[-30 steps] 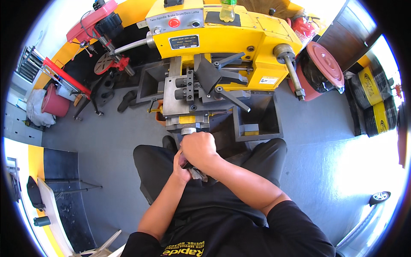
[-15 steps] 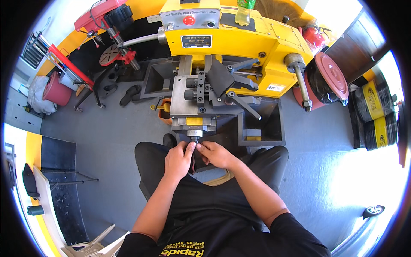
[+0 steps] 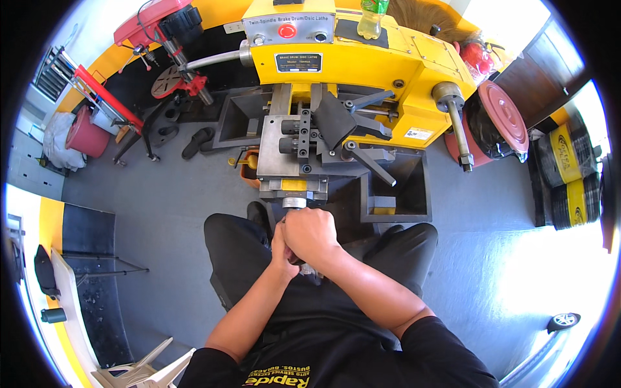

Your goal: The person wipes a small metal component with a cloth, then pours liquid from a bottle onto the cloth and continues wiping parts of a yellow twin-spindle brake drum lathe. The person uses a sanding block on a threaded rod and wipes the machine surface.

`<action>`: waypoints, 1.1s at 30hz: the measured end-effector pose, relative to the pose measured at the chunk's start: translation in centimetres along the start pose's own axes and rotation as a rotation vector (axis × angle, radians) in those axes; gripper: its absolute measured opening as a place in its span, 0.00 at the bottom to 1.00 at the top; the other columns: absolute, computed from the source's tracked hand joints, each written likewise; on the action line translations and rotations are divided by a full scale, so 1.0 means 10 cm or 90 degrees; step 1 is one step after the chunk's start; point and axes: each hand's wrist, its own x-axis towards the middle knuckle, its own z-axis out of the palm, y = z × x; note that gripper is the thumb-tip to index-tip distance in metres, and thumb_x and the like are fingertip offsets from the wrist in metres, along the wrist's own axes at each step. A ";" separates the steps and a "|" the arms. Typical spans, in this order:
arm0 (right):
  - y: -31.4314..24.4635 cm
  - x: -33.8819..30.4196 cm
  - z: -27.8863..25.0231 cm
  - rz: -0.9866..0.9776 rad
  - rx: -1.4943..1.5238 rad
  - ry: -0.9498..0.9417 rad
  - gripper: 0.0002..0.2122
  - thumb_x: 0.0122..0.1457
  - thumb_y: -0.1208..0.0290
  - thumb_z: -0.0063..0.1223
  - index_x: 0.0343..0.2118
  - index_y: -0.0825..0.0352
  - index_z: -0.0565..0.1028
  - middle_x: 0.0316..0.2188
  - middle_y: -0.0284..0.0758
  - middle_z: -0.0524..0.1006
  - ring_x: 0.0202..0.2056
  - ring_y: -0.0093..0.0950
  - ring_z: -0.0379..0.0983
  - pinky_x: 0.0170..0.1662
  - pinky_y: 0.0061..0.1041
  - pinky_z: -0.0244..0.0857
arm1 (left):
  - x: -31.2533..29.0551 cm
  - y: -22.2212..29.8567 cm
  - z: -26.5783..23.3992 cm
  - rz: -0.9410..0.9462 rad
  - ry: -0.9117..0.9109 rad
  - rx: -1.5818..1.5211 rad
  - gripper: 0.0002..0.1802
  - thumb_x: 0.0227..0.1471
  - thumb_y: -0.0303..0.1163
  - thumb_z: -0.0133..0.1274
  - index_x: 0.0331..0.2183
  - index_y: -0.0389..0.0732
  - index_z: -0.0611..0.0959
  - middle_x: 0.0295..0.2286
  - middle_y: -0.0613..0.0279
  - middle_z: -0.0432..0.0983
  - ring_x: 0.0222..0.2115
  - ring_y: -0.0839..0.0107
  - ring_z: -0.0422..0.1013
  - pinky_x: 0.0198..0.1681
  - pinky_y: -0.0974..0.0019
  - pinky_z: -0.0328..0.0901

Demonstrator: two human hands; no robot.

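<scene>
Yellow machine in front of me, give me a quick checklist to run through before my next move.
1. Red button unobstructed: ok, nothing covers it.
2. Hands clear of the spindle shaft at right: ok, both are well apart from it.
3. Grip below the silver dial: cannot tell, the right hand and left hand hide most of what they hold.
4. Machine top free of loose things: not ok, a green-labelled bottle stands on the black mat.
5. Power off: cannot tell.
</scene>
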 end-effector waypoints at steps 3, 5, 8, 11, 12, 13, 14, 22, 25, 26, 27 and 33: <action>-0.02 0.05 -0.11 -0.017 0.001 -0.050 0.17 0.64 0.56 0.59 0.29 0.67 0.87 0.27 0.45 0.87 0.31 0.45 0.87 0.38 0.43 0.80 | -0.03 0.15 0.04 -0.086 0.045 0.062 0.22 0.72 0.58 0.50 0.47 0.50 0.84 0.35 0.72 0.84 0.35 0.72 0.82 0.40 0.64 0.76; 0.01 -0.01 -0.27 -0.012 0.058 -0.066 0.20 0.66 0.53 0.58 0.30 0.67 0.86 0.28 0.48 0.86 0.33 0.48 0.86 0.39 0.45 0.78 | 0.01 0.18 -0.04 -0.011 0.102 0.136 0.23 0.74 0.56 0.48 0.46 0.48 0.84 0.34 0.71 0.85 0.34 0.69 0.82 0.39 0.61 0.76; 0.24 -0.09 -0.37 0.017 0.266 -0.073 0.22 0.70 0.49 0.55 0.33 0.67 0.85 0.31 0.49 0.86 0.38 0.52 0.85 0.44 0.49 0.78 | 0.06 0.15 -0.07 0.207 0.127 0.384 0.27 0.76 0.54 0.44 0.44 0.42 0.85 0.30 0.62 0.85 0.31 0.62 0.82 0.37 0.55 0.74; 0.61 -0.12 -0.07 0.123 0.385 -0.085 0.27 0.72 0.44 0.52 0.35 0.69 0.83 0.32 0.52 0.84 0.40 0.52 0.83 0.45 0.49 0.76 | -0.16 0.48 0.03 0.418 0.062 0.738 0.33 0.76 0.56 0.43 0.37 0.35 0.84 0.25 0.46 0.81 0.31 0.43 0.81 0.36 0.47 0.71; 0.68 -0.11 0.05 0.160 0.412 -0.127 0.28 0.74 0.44 0.50 0.35 0.70 0.83 0.30 0.50 0.84 0.36 0.49 0.84 0.42 0.45 0.76 | -0.17 0.51 0.06 0.411 0.067 0.823 0.31 0.76 0.55 0.44 0.37 0.35 0.83 0.26 0.45 0.81 0.31 0.41 0.80 0.36 0.46 0.71; 0.75 -0.12 0.19 0.162 0.525 -0.164 0.29 0.76 0.44 0.48 0.36 0.71 0.82 0.28 0.46 0.83 0.33 0.44 0.83 0.40 0.41 0.75 | -0.25 0.58 0.21 0.399 0.065 0.908 0.30 0.76 0.54 0.44 0.36 0.35 0.83 0.26 0.44 0.81 0.32 0.39 0.80 0.36 0.45 0.71; 0.78 -0.11 0.29 0.158 0.638 -0.199 0.29 0.77 0.44 0.45 0.37 0.71 0.82 0.27 0.42 0.82 0.31 0.39 0.81 0.38 0.37 0.74 | -0.30 0.65 0.34 0.390 0.065 0.994 0.29 0.76 0.53 0.45 0.36 0.35 0.82 0.26 0.44 0.81 0.33 0.37 0.79 0.36 0.44 0.70; 0.71 -0.11 0.44 0.073 0.552 -0.135 0.30 0.78 0.45 0.42 0.34 0.71 0.82 0.25 0.39 0.82 0.28 0.36 0.81 0.36 0.36 0.75 | -0.20 0.54 0.35 0.513 0.071 1.094 0.24 0.76 0.44 0.43 0.32 0.37 0.80 0.31 0.39 0.82 0.34 0.36 0.79 0.39 0.38 0.71; 0.17 -0.14 -0.09 0.051 0.200 -0.026 0.33 0.73 0.43 0.46 0.26 0.71 0.84 0.27 0.52 0.84 0.36 0.52 0.85 0.42 0.50 0.77 | 0.13 0.19 -0.14 0.408 0.060 0.583 0.27 0.78 0.50 0.42 0.34 0.40 0.81 0.29 0.54 0.84 0.32 0.51 0.81 0.39 0.46 0.74; 0.13 -0.10 -0.15 0.053 0.155 -0.028 0.33 0.73 0.42 0.46 0.26 0.71 0.84 0.26 0.51 0.84 0.35 0.52 0.85 0.42 0.49 0.77 | 0.11 0.14 0.02 0.347 0.039 0.362 0.27 0.78 0.52 0.42 0.36 0.41 0.82 0.30 0.58 0.85 0.33 0.55 0.82 0.41 0.49 0.74; 0.10 -0.07 -0.20 0.053 0.111 -0.032 0.34 0.73 0.40 0.46 0.26 0.70 0.85 0.26 0.51 0.84 0.35 0.51 0.85 0.43 0.49 0.78 | 0.04 0.06 0.17 0.105 0.109 0.025 0.27 0.77 0.56 0.43 0.43 0.43 0.84 0.36 0.65 0.84 0.40 0.68 0.80 0.47 0.59 0.72; 0.19 -0.05 -0.30 0.014 0.114 -0.104 0.35 0.74 0.39 0.46 0.30 0.72 0.85 0.27 0.46 0.85 0.33 0.39 0.86 0.41 0.39 0.79 | 0.00 0.26 -0.07 0.074 -0.017 0.266 0.31 0.78 0.57 0.40 0.39 0.41 0.84 0.30 0.62 0.83 0.32 0.70 0.78 0.40 0.60 0.71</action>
